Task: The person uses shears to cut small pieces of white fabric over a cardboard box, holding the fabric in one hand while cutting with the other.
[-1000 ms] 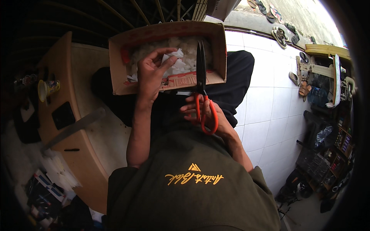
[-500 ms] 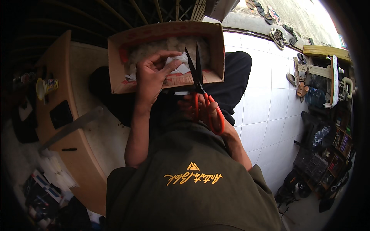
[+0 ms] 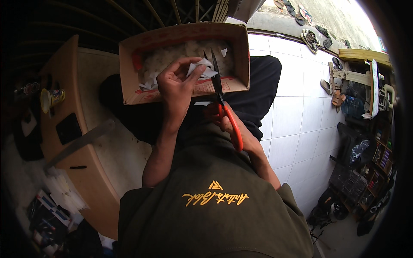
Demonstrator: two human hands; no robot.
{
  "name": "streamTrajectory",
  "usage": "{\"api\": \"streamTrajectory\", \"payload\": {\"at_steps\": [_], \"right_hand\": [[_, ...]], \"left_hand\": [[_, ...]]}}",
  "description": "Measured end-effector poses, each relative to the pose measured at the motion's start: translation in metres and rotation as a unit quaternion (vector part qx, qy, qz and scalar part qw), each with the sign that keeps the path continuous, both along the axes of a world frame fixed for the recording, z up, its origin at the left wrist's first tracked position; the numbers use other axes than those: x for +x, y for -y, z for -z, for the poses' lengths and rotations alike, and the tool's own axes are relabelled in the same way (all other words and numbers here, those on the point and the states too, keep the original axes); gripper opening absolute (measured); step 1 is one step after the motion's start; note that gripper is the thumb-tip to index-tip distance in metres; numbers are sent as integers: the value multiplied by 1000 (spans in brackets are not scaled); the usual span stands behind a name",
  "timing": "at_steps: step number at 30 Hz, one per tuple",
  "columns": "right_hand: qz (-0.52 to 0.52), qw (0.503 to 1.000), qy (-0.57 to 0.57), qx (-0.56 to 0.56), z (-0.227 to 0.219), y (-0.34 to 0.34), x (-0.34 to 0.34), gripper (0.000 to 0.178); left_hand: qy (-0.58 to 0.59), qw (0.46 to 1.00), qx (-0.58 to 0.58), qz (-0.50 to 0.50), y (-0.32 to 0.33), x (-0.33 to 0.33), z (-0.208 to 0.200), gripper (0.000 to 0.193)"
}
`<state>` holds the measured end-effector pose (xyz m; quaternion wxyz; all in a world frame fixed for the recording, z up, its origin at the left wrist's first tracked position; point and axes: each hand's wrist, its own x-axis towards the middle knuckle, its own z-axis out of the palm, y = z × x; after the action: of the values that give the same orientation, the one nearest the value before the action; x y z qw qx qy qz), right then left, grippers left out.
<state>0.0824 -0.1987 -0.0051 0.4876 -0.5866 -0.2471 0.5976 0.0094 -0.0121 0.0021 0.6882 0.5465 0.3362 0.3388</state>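
Observation:
Between the thumb and fingers of my left hand (image 3: 177, 81) is a small crumpled white piece (image 3: 202, 69), perhaps paper or cloth. My right hand (image 3: 228, 120) grips the red handles of a pair of scissors (image 3: 218, 86). Their dark blades point away from me, slightly apart, beside the white piece's right end. Both hands are at the near side of a cardboard box (image 3: 185, 31) on my lap. Inside it lies a pile of pale, fluffy-looking bits (image 3: 163, 56). One small white scrap (image 3: 223, 52) shows just right of the blade tips.
A wooden table (image 3: 86, 159) on the left bears a dark flat object (image 3: 69, 128), a pen (image 3: 78, 167) and a yellow cup (image 3: 52, 99). A metal grille (image 3: 163, 13) stands behind the box. White floor tiles (image 3: 297, 112) and a cluttered shelf (image 3: 370, 180) lie to the right.
The scissor blades have come closer together and dropped slightly toward the left. My left hand has shifted a little right with the white piece. A white scrap now shows near the blade tips.

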Motion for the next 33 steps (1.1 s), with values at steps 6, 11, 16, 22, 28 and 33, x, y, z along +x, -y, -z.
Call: {"api": "streamTrajectory", "payload": {"at_steps": [6, 11, 16, 22, 28, 33], "right_hand": [[8, 1000, -5, 8, -2, -2, -1, 64], [6, 1000, 7, 0, -3, -4, -1, 68], [39, 999, -15, -13, -9, -9, -5, 67], [6, 999, -14, -42, -14, -10, 0, 65], [30, 999, -22, -36, -13, -11, -2, 63], [35, 999, -11, -38, -13, -12, -3, 62]], "left_hand": [[-29, 990, 91, -107, 0, 14, 5, 14], [-92, 985, 140, -44, 12, 12, -2, 20], [-83, 986, 142, 2, 16, 4, 0, 19], [44, 999, 6, 28, 10, 3, -3, 18], [36, 999, 3, 21, 11, 8, -5, 19], [13, 999, 10, 39, 12, 3, -1, 17]]}}
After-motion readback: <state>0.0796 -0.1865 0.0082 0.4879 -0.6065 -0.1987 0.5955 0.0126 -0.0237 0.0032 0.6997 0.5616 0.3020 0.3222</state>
